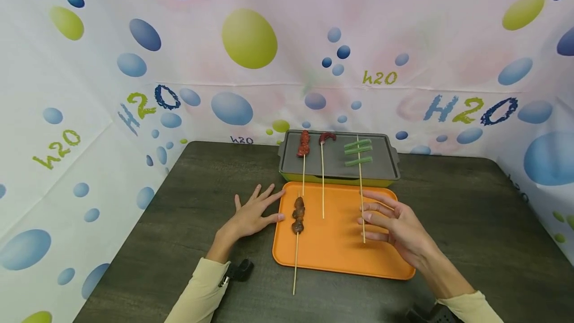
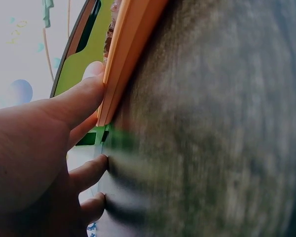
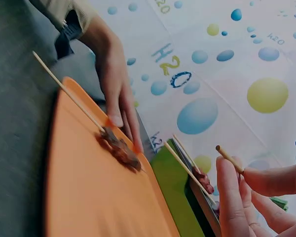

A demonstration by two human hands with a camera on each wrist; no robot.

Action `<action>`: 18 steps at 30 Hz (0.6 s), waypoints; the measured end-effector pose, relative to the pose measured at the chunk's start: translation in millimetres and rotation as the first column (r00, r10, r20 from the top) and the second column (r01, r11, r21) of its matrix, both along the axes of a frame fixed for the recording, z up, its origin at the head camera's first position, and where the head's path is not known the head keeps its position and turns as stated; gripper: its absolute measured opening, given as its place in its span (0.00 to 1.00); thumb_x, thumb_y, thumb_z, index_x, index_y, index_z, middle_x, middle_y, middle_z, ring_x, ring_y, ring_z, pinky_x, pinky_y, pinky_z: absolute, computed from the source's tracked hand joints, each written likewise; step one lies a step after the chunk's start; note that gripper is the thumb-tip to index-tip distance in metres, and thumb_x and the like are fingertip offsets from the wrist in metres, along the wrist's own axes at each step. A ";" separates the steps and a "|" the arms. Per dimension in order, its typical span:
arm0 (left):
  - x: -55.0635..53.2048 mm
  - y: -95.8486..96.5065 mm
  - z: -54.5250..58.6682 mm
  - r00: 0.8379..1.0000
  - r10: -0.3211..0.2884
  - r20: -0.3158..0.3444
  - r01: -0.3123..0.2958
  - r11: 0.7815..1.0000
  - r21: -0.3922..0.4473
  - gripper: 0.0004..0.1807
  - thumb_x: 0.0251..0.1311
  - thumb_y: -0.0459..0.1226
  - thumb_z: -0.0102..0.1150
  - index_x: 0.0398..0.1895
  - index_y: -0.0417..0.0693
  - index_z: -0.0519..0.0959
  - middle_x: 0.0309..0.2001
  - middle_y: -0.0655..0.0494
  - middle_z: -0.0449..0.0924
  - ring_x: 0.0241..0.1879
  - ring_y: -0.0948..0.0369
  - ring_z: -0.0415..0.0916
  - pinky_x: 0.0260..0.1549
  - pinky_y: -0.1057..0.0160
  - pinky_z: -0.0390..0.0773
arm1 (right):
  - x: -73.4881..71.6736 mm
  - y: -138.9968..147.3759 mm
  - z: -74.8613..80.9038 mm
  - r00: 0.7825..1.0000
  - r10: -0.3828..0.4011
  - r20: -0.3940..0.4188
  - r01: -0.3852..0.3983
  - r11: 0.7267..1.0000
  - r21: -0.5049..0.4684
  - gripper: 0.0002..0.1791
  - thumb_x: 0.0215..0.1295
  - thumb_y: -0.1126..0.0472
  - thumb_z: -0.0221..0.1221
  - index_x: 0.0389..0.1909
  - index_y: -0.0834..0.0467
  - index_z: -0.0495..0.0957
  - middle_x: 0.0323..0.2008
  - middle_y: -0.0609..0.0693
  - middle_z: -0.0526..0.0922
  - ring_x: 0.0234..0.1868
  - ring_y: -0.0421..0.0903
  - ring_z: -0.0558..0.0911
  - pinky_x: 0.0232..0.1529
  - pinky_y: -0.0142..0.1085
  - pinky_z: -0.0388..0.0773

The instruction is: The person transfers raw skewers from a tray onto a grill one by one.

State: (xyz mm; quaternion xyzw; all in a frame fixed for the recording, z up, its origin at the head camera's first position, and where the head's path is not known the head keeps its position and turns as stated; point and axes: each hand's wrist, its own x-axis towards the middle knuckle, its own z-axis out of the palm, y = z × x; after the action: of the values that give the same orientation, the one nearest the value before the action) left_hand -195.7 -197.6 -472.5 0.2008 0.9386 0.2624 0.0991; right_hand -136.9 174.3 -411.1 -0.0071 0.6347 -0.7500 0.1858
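Observation:
In the head view my right hand (image 1: 399,226) pinches the lower stick of a skewer with several green bean-like pieces (image 1: 358,161). Its green end lies over a grey griddle pan (image 1: 338,163); the bare stick reaches back above the orange tray (image 1: 332,250). The stick's blunt end (image 3: 229,159) shows between thumb and fingers in the right wrist view. With fingers spread, my left hand (image 1: 248,218) touches the tray's left rim; in the left wrist view its thumb (image 2: 91,84) presses that rim. A brown meat skewer (image 1: 298,213) lies on the tray, stick past the front edge.
A red meat skewer (image 1: 303,144) and a skewer with a curled dark red piece (image 1: 327,137) lie on the pan, sticks pointing toward the tray. Behind the dark wooden table (image 1: 215,178) hangs a dotted curtain (image 1: 287,54).

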 end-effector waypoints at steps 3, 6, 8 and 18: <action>0.4 0.2 0.0 1.000 0.000 0.000 0.000 1.000 0.001 0.38 0.72 0.56 0.57 0.82 0.62 0.60 0.82 0.47 0.47 0.80 0.39 0.33 0.59 0.18 0.22 | -14.2 -1.0 1.9 0.999 -0.032 -0.006 0.032 0.999 -0.015 0.34 0.71 0.65 0.64 0.76 0.60 0.64 0.49 0.48 0.84 0.50 0.49 0.87 0.46 0.45 0.85; 0.6 0.4 0.2 1.000 -0.002 -0.002 0.002 1.000 0.003 0.38 0.72 0.56 0.57 0.82 0.62 0.60 0.82 0.47 0.47 0.80 0.39 0.33 0.59 0.18 0.22 | -27.4 -2.4 1.8 0.998 -0.063 -0.007 0.063 0.997 -0.033 0.34 0.71 0.65 0.64 0.75 0.63 0.63 0.48 0.46 0.86 0.50 0.48 0.88 0.46 0.43 0.85; 0.6 0.7 0.1 1.000 -0.003 -0.001 0.003 1.000 0.004 0.38 0.72 0.56 0.57 0.82 0.62 0.60 0.82 0.47 0.47 0.80 0.39 0.33 0.59 0.18 0.22 | -34.9 -2.9 1.3 0.997 -0.078 -0.004 0.078 0.996 -0.041 0.35 0.72 0.65 0.64 0.75 0.65 0.63 0.47 0.45 0.87 0.50 0.47 0.88 0.47 0.42 0.85; 0.8 0.5 0.0 1.000 0.007 0.002 -0.007 1.000 -0.009 0.38 0.72 0.57 0.57 0.82 0.63 0.60 0.82 0.49 0.47 0.81 0.40 0.33 0.59 0.18 0.22 | -62.4 -2.5 -8.6 0.989 -0.126 0.080 0.130 0.990 -0.045 0.34 0.71 0.63 0.65 0.75 0.64 0.66 0.50 0.48 0.88 0.54 0.49 0.87 0.49 0.41 0.83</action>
State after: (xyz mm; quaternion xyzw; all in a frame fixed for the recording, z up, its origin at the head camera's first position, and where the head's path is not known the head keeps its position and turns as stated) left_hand -194.9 -197.1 -472.5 0.1967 0.9405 0.2587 0.0998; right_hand -199.3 171.8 -419.6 0.0582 0.6074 -0.7757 0.1613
